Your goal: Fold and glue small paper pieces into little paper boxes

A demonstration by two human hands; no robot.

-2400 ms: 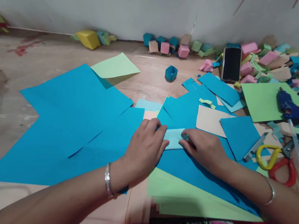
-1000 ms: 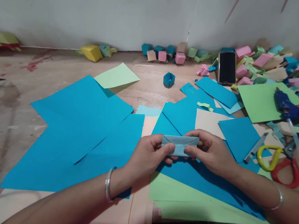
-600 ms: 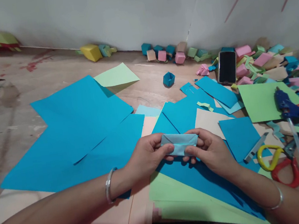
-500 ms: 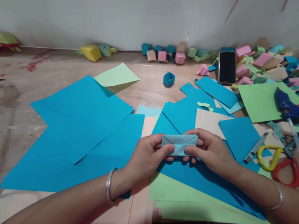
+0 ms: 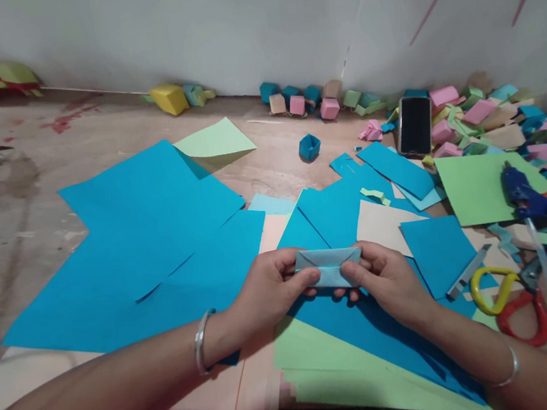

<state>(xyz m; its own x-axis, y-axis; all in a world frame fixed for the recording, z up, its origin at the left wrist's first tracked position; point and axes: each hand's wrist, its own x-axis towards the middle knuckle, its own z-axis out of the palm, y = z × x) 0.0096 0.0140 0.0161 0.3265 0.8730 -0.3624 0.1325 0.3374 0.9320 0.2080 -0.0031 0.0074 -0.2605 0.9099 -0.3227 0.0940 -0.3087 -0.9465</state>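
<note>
A folded strip of light blue paper (image 5: 328, 258) is held level in front of me, with diagonal creases at its two upper corners. My left hand (image 5: 275, 277) pinches its left end, thumb on the near face and fingers behind. On the right end, my right hand (image 5: 386, 277) grips in the same way, thumb pressed to the paper. Blue paper sheets (image 5: 354, 319) lie under both hands. Beyond them a small open blue paper box (image 5: 309, 148) sits on the table.
Large blue sheets (image 5: 154, 220) spread to the left. On the right lie scissors (image 5: 523, 317), a cutter knife (image 5: 468, 271), a glue gun (image 5: 524, 192) and a phone (image 5: 415, 126). Folded paper pieces (image 5: 487, 109) heap at the back right; small paper cubes (image 5: 296, 104) line the wall.
My right thumb has shifted slightly on the folded paper. Both hands keep hold of it in nearly the same place, and the view has tipped a little.
</note>
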